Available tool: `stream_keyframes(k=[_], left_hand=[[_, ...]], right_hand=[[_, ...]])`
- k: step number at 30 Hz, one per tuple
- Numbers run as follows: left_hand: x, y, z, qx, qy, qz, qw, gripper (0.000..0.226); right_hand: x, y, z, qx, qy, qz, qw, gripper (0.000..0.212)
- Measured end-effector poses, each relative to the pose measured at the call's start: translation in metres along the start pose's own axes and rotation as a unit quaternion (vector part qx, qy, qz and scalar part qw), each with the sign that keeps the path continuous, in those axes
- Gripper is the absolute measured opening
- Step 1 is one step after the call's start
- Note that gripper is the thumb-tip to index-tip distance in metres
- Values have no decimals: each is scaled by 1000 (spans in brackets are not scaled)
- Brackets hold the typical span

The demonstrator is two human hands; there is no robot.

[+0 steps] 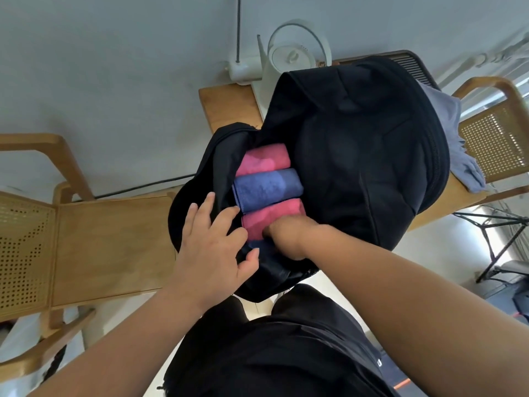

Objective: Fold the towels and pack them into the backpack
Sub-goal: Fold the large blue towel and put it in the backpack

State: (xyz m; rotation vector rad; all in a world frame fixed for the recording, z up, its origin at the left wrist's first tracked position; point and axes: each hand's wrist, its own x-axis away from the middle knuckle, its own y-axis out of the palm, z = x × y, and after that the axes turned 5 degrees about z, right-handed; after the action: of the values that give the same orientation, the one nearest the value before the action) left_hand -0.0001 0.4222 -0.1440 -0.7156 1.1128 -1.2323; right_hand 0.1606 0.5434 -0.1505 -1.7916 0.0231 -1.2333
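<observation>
- We found the left hand [211,247] spread flat with its fingers apart. It pressed the near rim of the black fabric backpack [357,144] outward and held the mouth wide.
- The right hand [289,236] was pushed into the opening just beside it. Its fingertips were buried in cloth, so we could not tell whether they pinched anything or only pressed.
- Just beyond the right knuckles lay a folded pink towel [272,217], then a folded blue towel [267,189], then a second pink towel [264,160] farthest off, all packed side by side. A dark blue towel [257,245] showed between the two hands.
- We judged that the buried fingers, wedged against the nearest pink fold, might drag it open on leaving.
- We also judged that if the spread hand slipped, the rim could flop over the row.
- A loose grey cloth [455,144] lay on the wooden table [229,101] beyond the bag, possibly not yet packed.
</observation>
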Motion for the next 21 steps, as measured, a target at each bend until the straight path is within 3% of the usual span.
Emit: stream_keyframes(k=[4, 8, 10, 16, 21], left_hand=[[1, -2, 2, -1, -1, -2, 1000, 36], [3, -1, 4, -3, 9, 13, 1000, 34], [4, 0, 1, -1, 17, 19, 1000, 36], [8, 7, -5, -3, 38, 46, 998, 37], [12, 13, -7, -1, 56, 55, 997, 37]], right_hand=[[5, -8, 15, -78, -3, -13, 997, 20], [5, 3, 1, 113, -1, 122, 986, 25], [10, 2, -3, 114, -1, 152, 982, 26], [45, -2, 3, 86, -34, 62, 994, 34], [54, 16, 0, 86, 38, -98, 991, 54]])
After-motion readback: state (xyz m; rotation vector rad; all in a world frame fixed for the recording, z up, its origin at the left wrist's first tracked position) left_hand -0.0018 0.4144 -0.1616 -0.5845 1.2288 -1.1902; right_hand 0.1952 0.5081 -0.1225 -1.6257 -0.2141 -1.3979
